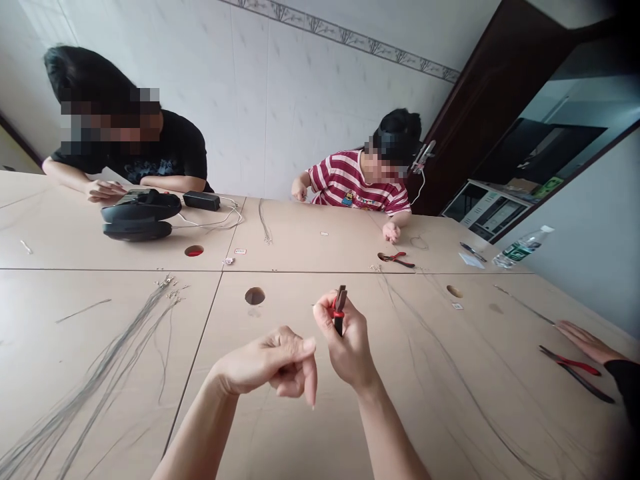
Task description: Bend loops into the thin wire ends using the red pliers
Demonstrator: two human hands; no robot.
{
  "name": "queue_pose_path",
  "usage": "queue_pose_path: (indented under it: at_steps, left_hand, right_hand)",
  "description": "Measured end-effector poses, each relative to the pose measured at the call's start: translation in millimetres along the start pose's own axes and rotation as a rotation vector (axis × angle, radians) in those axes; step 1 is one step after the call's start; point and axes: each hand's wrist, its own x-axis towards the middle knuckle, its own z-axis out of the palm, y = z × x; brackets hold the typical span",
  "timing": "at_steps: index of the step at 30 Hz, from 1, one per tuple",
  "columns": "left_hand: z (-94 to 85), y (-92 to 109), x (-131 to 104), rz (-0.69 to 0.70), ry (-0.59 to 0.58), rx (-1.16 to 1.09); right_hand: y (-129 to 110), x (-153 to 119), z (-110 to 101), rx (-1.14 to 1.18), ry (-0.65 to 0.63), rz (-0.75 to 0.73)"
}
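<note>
Nearest on my feed: the left hand (280,363), fingers bent, thumb against the index finger; I cannot tell whether it pinches a fine wire. Just beside it, apart, the right hand (351,341) is wrapped around the red-handled pliers (339,312), which point away from the wearer, over the tan tabletop (280,440). To the left I log a spread bundle of thin grey wires (131,325); to the right, looser strands (453,365). At the right edge, another person's hand (583,339) lies flat near open red-and-black pliers (575,370). Past the table seam: small pliers (400,259) at a round hole, a plastic bottle (523,248) far right. Farthest, two seated people, one in a striped shirt (345,177), one in a black T-shirt (183,143).
</note>
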Motion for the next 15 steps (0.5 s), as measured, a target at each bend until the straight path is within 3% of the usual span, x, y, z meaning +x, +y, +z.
queue_pose_path:
  at_steps: [3,7,9,11,13,15]
  left_hand:
    - [-0.8,-5.0,-4.3,0.242,-0.121,-0.156]
    - [-3.5,-0.7,-11.9,0.600,0.000,-0.485]
    - [-4.3,5.5,-13.7,0.650,0.163,-0.582]
    - [-4.1,11.4,-13.5,0.632,0.410,-0.586]
    - [-3.4,15.0,-12.5,0.560,0.653,-0.522]
    - [-3.1,16.0,-13.0,0.470,0.805,-0.423]
  right_hand:
    - [-0.8,-2.0,1.0,-0.020,-0.028,0.008]
    - [-4.6,-5.7,4.9,0.005,-0.091,-0.005]
    - [-6.6,-7.1,7.8,0.021,-0.114,-0.014]
    - [-8.3,-8.0,10.7,0.022,-0.130,-0.017]
    - [-9.6,-8.7,12.7,0.008,-0.145,-0.010]
    - [-10.5,-9.5,13.5,-0.024,-0.148,-0.005]
